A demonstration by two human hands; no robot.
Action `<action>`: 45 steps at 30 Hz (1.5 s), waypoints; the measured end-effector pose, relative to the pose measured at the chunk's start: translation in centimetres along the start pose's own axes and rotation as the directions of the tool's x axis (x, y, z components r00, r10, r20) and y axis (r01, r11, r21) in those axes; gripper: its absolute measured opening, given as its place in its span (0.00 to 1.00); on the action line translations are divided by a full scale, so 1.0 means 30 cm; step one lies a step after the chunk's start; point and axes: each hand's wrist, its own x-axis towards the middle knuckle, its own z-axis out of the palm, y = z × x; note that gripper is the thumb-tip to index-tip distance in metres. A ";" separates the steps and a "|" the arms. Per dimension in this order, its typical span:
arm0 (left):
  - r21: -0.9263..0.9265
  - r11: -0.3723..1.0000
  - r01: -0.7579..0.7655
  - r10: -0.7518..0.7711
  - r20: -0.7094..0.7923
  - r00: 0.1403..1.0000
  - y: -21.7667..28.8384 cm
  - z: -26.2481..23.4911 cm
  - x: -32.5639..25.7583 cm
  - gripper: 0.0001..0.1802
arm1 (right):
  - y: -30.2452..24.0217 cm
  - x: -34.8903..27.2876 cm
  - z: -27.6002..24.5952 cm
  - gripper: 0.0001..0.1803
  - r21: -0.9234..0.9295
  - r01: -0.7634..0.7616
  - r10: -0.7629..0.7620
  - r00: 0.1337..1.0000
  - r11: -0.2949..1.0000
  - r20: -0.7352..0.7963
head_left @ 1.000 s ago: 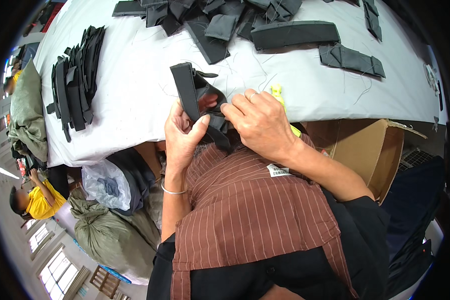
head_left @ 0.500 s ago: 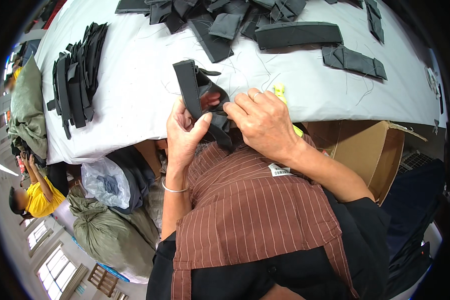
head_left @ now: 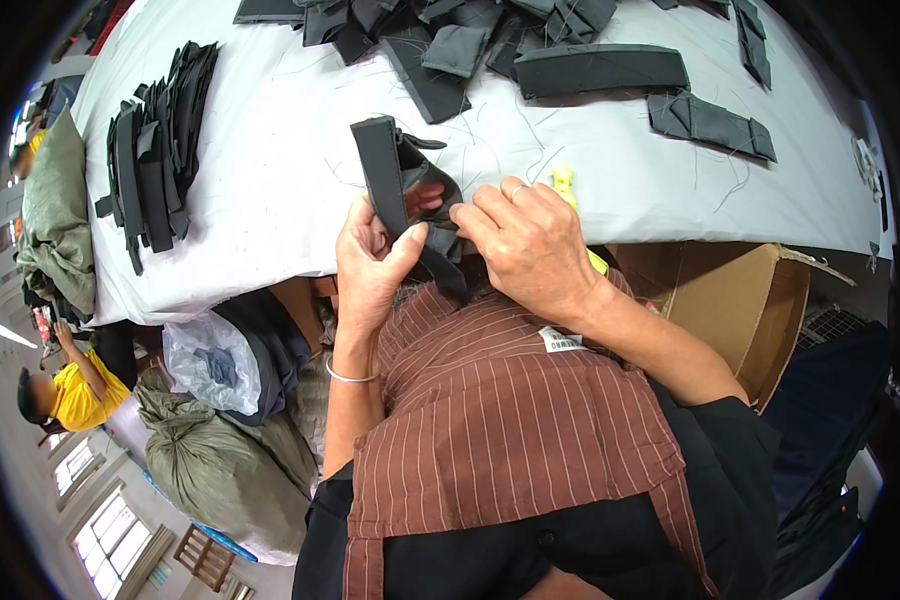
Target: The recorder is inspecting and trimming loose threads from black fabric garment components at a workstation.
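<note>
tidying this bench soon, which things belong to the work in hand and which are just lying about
In the work, it seems:
- black fabric piece, in the left hand, right hand at its edge
- stacked black strips
- loose black pieces

Apparently just lying about:
- clear plastic bag
- olive sacks
- cardboard box

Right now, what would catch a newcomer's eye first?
At centre, the left hand holds a black fabric piece, the right hand at its right edge. Below spreads a brown striped apron; above, loose black pieces lie heaped on the white-covered table.
</note>
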 end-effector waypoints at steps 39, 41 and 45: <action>-0.242 0.969 -0.043 0.035 -0.036 0.999 -0.016 -0.042 -0.020 0.23 | 0.001 0.012 -0.075 0.12 0.671 -0.336 0.365 0.925 0.661 0.103; -0.264 0.963 -0.044 0.036 -0.037 0.999 -0.016 -0.043 -0.018 0.23 | -0.025 0.021 -0.087 0.14 0.712 -0.370 0.353 0.918 0.598 0.180; -0.328 0.945 -0.007 -0.003 -0.029 1.000 -0.013 -0.037 -0.026 0.24 | -0.057 0.026 -0.046 0.18 0.762 -0.567 0.253 0.823 0.312 0.509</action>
